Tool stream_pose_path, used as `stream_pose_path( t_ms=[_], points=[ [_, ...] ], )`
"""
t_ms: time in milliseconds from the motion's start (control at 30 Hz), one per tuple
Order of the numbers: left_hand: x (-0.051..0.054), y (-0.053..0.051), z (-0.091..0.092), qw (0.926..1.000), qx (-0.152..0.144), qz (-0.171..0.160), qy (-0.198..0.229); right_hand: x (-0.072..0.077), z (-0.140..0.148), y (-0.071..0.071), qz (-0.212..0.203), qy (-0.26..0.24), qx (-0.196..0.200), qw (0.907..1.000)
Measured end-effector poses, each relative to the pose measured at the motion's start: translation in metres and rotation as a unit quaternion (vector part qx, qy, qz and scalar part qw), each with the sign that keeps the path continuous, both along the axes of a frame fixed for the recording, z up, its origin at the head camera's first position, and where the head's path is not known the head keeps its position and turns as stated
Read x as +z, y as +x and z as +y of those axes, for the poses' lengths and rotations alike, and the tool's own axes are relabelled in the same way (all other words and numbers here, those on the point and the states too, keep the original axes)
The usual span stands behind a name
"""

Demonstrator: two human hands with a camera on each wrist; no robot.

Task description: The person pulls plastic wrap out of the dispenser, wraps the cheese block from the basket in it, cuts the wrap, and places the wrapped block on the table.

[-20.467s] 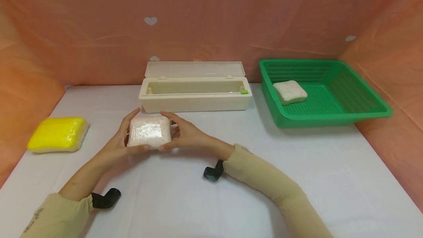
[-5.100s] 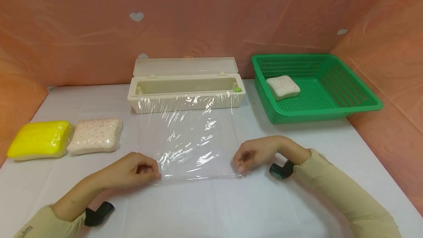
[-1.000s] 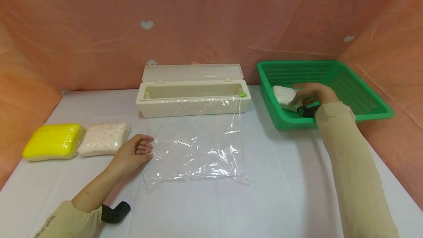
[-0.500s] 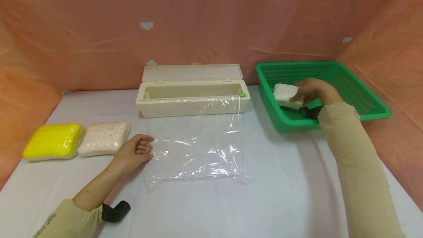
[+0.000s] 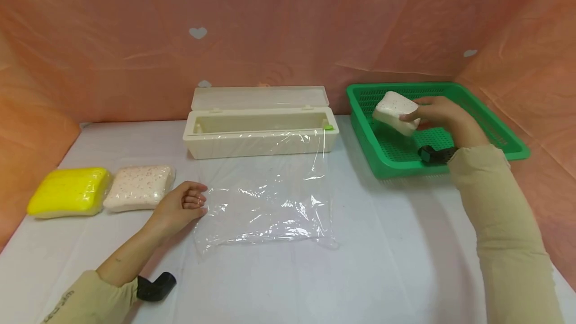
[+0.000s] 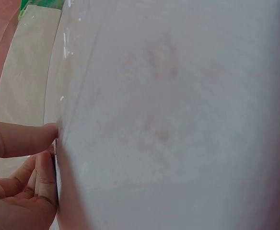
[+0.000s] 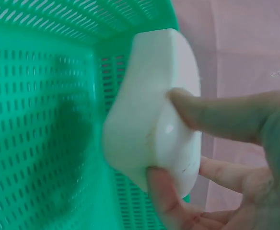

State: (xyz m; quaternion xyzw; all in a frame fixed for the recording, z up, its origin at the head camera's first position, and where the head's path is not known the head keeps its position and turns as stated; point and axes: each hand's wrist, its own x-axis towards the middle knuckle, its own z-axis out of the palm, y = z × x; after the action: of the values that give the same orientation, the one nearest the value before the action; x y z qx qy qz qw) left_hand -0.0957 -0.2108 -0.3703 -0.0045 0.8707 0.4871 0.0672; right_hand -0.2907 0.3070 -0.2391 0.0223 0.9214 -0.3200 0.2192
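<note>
My right hand [image 5: 443, 114] grips a white speckled sponge [image 5: 396, 111], thumb on one face and fingers on the others. It is tilted and raised above the floor of the green basket [image 5: 382, 171]; the right wrist view shows the sponge [image 7: 149, 110] close up, with its curved-in side. At the left edge of a clear sheet of plastic wrap [image 5: 270, 214] rests my left hand [image 5: 180, 206], its fingers loosely bent and the thumb apart. The wrap runs forward over the front of a cream dispenser box [image 5: 261, 146] with its lid up.
Left of my left hand lie a film-covered pinkish speckled sponge [image 5: 140, 188] and a film-covered yellow sponge [image 5: 69, 191], side by side. A green slider [image 5: 329, 127] sits at the dispenser's right end. Orange cloth [image 5: 270, 24] with hearts hangs behind the white table [image 5: 279, 289].
My right hand has taken hold of the white sponge in the basket and lifted it, tilting it. The left hand and the wrap stay as they were.
</note>
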Motion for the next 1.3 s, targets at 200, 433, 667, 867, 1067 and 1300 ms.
stream_pose_path(
  t_ms=[200, 433, 667, 867, 1067, 1300],
  points=[
    [-0.001, 0.0, -0.002, 1.0, 0.001, -0.003, -0.001, 0.012, -0.009, 0.007, 0.03, -0.057, -0.027, 0.9976],
    [0.002, 0.001, -0.002, 1.0, 0.002, -0.001, -0.002, 0.025, -0.032, 0.018, 0.074, -0.107, -0.039, 0.9908],
    [0.002, 0.001, -0.001, 1.0, 0.002, -0.002, -0.001, 0.024, -0.051, 0.029, 0.123, -0.106, -0.003, 0.9867],
    [0.001, 0.0, -0.002, 1.0, 0.001, -0.002, -0.008, 0.022, -0.069, 0.041, 0.128, -0.096, 0.016, 0.987],
    [0.001, 0.001, -0.002, 0.9999, 0.004, 0.001, -0.01, 0.018, -0.1, 0.053, 0.153, -0.068, 0.05, 0.9846],
    [0.0, 0.0, 0.0, 1.0, 0.004, 0.001, -0.002, 0.004, -0.129, 0.065, 0.155, -0.057, 0.109, 0.9803]
  ],
)
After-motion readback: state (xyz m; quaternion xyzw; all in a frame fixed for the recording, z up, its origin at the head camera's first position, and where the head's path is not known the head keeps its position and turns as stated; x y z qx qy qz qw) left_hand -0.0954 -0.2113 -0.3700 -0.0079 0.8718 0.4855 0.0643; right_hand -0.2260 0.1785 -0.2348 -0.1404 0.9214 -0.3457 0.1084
